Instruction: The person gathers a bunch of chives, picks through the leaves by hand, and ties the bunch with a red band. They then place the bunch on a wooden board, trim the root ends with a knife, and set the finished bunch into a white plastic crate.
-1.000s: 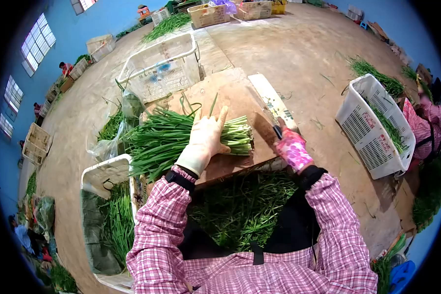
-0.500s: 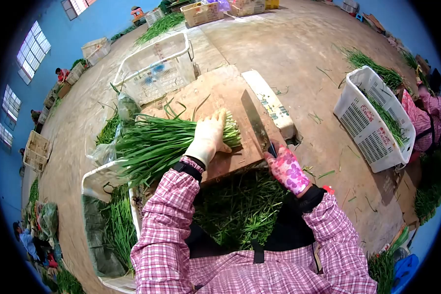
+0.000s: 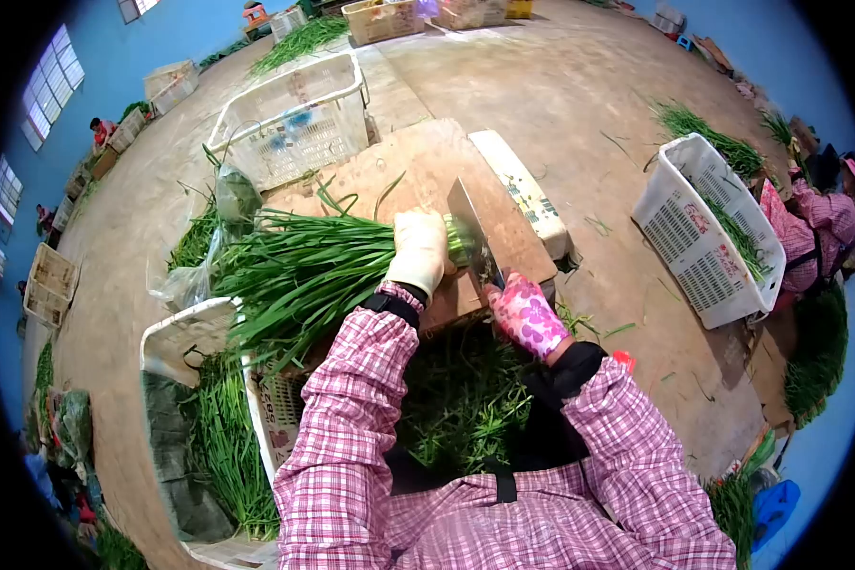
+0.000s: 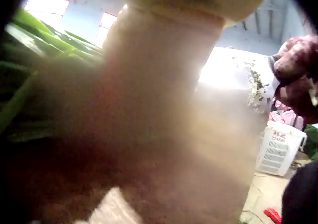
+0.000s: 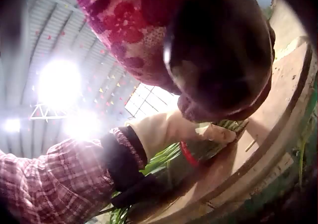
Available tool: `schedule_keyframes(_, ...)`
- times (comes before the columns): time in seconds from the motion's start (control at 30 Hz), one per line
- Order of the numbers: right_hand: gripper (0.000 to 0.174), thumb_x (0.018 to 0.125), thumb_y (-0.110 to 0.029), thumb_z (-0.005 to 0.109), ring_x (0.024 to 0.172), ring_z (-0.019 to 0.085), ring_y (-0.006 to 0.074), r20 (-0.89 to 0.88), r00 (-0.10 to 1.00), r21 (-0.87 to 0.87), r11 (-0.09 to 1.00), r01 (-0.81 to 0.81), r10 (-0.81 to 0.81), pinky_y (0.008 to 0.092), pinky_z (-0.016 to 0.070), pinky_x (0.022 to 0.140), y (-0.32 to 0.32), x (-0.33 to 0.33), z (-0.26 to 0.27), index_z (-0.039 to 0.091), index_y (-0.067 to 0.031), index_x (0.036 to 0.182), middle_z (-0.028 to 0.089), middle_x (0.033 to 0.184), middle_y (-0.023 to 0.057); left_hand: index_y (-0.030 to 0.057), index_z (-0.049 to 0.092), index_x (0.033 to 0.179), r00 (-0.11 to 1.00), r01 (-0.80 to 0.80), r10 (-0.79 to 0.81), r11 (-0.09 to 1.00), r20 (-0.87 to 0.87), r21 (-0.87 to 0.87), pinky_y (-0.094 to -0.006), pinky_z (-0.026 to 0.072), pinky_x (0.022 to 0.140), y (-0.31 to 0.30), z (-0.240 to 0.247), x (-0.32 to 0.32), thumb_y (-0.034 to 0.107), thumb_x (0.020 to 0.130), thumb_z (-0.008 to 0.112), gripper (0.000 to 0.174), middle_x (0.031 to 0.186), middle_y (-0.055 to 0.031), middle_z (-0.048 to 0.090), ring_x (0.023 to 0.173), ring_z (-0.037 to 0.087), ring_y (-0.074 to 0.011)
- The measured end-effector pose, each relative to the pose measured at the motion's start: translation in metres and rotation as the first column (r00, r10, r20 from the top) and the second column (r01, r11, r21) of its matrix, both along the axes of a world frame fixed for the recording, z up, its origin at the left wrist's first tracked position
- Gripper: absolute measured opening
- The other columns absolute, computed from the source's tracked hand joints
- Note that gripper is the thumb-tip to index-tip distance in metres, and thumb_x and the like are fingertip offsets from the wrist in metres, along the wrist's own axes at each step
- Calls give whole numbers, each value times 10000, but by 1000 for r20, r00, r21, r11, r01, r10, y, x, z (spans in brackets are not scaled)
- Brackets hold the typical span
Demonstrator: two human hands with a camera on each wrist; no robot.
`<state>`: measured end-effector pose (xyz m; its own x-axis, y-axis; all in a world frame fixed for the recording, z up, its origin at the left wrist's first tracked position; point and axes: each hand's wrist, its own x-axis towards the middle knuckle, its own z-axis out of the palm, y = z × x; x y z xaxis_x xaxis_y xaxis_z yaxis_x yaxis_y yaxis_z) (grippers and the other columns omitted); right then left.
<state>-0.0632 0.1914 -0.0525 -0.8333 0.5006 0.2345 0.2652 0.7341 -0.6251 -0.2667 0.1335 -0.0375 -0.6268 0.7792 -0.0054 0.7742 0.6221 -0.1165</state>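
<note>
A bundle of long green stalks (image 3: 323, 249) lies across a wooden board (image 3: 399, 157), its pale cut ends to the right. The left hand (image 3: 420, 251), in a cream glove, grips the bundle close to those ends. In a pink flowered glove, the right hand (image 3: 524, 312) holds the handle of a broad knife (image 3: 471, 228), whose blade stands at the pale ends. The right wrist view has the cream-gloved hand (image 5: 169, 134) low beside the flowered glove (image 5: 134, 30). Much of the left wrist view is blurred.
White crates stand behind the board (image 3: 299, 133), at the lower left (image 3: 185, 332) with greens, and at the right (image 3: 698, 233) by a seated person. A pale block (image 3: 518, 185) adjoins the board. Loose leaves (image 3: 465, 399) lie below its near edge.
The knife has moved left from the board's right side to the bundle's pale ends. The left hand, still on the bundle, now sits nearer those ends, and its fingers look more drawn in.
</note>
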Motion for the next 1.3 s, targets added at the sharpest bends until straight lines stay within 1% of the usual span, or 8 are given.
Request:
schedule_keyframes(0.43,324,955,-246,608,611,639,334,450,885,-307,951,30,117,443,476,556,19,-23,42,613,60,849,629,663,184,123,763,988,993,108,-103,990,63,-95,-361,526,864,4,2,-12,450,563,914,556,1013,-82,756,980,720,-248)
schedule_keyframes(0.5,255,987,-142,518,595,604,292,300,875,-65,923,-378,380,411,479,556,40,-32,18,629,27,832,600,653,157,140,779,956,996,88,-87,994,23,-57,-350,531,856,5,-8,-15,435,591,891,482,1006,-81,758,979,723,-236)
schedule_keyframes(0.63,103,882,-70,592,589,609,266,257,845,299,792,-532,470,377,519,598,48,-70,-11,624,-3,810,616,693,138,161,785,947,998,62,-61,998,31,-26,-339,534,849,6,-4,-12,434,580,889,469,1014,-79,757,976,724,-236)
schedule_keyframes(0.73,403,1011,-194,491,435,589,204,262,840,-297,868,-398,475,350,492,482,27,-51,45,613,62,725,596,520,114,161,784,958,998,48,-45,996,51,-73,-338,529,863,8,-4,-14,446,577,893,488,1013,-72,758,983,722,-236)
schedule_keyframes(0.9,329,984,-184,545,418,579,197,317,885,-664,746,-49,340,318,456,401,27,-62,48,614,24,738,591,544,93,141,781,983,995,58,-55,997,78,-42,-339,530,866,6,-5,-15,482,577,901,544,1026,-69,758,996,718,-225)
schedule_keyframes(1.0,185,891,-107,610,549,608,188,72,828,204,804,-559,557,333,476,486,60,-85,-31,639,-16,732,602,618,71,139,776,1017,995,60,-53,995,88,-83,-338,533,870,6,0,-18,502,576,908,586,1046,-66,756,1008,716,-218)
schedule_keyframes(1.17,55,745,-52,677,605,653,268,240,852,-393,849,-352,465,372,511,554,45,-70,-1,674,-17,703,609,623,152,109,761,1056,982,91,-65,986,175,-142,-342,539,878,2,12,-19,513,597,893,625,1064,-98,749,1014,715,-238)
schedule_keyframes(1.3,85,726,-84,673,664,683,285,533,784,546,579,-606,318,408,528,591,50,-107,-26,732,-35,764,665,694,155,100,759,1018,986,88,-64,984,154,-152,-352,542,888,3,21,-18,519,610,874,596,1047,-127,745,1014,712,-260)
